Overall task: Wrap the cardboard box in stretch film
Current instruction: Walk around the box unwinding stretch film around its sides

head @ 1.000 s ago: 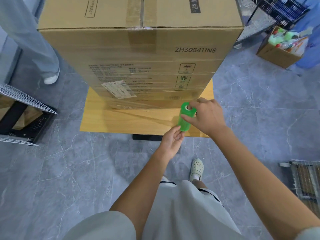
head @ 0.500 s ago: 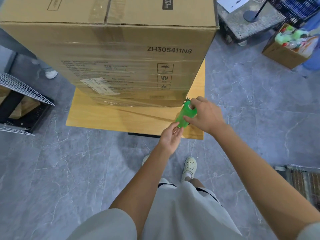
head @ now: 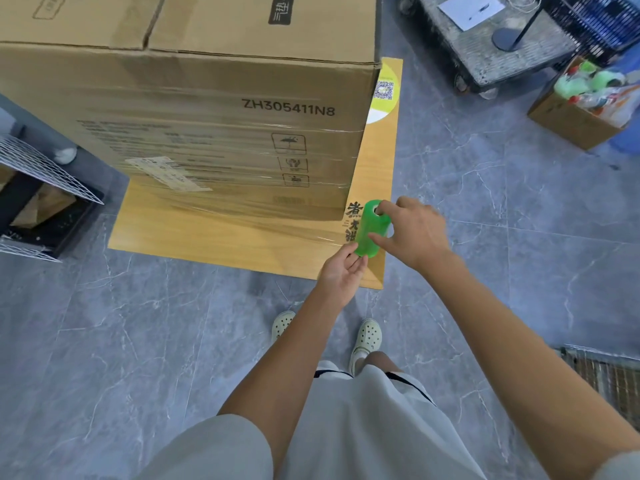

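Both hands on green film roll [head: 371,228] just off the cardboard box [head: 194,133]'s near right corner: right hand [head: 412,230] pinches its top end, left hand [head: 343,273] cups the bottom. Box w/ film bands sits on wood-look board [head: 214,233], grey marble-pattern floor [head: 104,341]. Wire rack [head: 38,168] left, small carton [head: 581,116] w/ clutter far right. Box reads "ZH305411N8".

The box [head: 194,133] stood on a wooden board [head: 214,233], its near face banded with clear film [head: 294,233] running to a green roll [head: 372,228] at the right corner. The right hand [head: 414,230] pinched the roll's top (a finger in the core); the left hand [head: 343,275] cupped its bottom end.
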